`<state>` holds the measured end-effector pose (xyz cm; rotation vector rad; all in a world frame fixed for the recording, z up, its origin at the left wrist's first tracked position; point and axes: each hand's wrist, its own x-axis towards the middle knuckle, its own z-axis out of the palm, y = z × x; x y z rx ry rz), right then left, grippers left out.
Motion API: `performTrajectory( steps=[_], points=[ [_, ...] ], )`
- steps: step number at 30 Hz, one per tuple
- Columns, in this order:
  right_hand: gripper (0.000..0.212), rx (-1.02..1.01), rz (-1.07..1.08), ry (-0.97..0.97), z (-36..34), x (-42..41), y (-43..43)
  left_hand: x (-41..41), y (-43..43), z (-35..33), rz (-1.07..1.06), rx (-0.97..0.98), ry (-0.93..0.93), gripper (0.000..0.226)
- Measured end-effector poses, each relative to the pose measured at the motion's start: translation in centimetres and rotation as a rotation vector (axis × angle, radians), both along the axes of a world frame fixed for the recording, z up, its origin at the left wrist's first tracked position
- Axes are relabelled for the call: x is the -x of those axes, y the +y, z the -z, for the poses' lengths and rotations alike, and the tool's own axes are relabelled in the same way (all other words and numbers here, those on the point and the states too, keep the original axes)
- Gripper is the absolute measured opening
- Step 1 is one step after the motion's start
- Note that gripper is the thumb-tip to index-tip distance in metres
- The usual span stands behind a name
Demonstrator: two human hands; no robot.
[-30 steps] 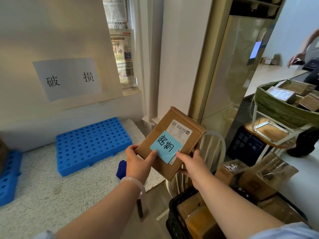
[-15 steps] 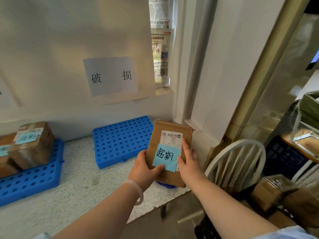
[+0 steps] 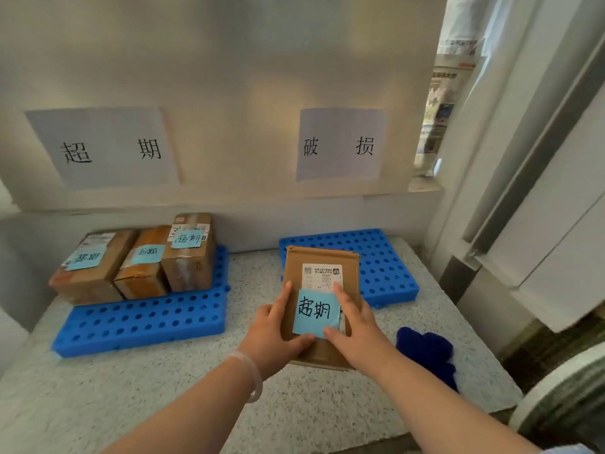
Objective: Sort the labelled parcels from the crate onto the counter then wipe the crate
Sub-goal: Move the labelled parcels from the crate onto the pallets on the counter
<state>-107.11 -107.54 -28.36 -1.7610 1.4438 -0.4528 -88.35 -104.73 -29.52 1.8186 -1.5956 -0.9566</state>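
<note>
Parcel (image 3: 320,257) long axis toward wall; left hand (image 3: 273,335), right hand (image 3: 358,332) grip holding sides.

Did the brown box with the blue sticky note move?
Yes: the flat brown cardboard parcel went left, from right of the right-hand blue holed tray to over its left edge.

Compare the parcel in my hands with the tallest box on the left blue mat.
The held parcel is a flat, thin cardboard mailer; the tallest box is a thick, taped block. The held parcel is gripped by the left hand and right hand; the tallest box rests on the left blue mat, untouched. Both are brown and bear a blue note reading 超期.
</note>
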Motion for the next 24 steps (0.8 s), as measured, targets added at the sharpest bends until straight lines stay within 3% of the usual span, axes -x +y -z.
performTrajectory(
  steps=[8,24],
  points=[
    [0.078,-0.017,-0.108,-0.015,1.6,-9.7,-0.8,-9.4,1.4,1.2,-0.102,-0.024,-0.046,0.1],
    [0.077,-0.042,-0.478,-0.005,3.0,-21.5,-4.2,-18.1,5.0,1.2,-0.492,-0.065,-0.092,0.096]
  ],
)
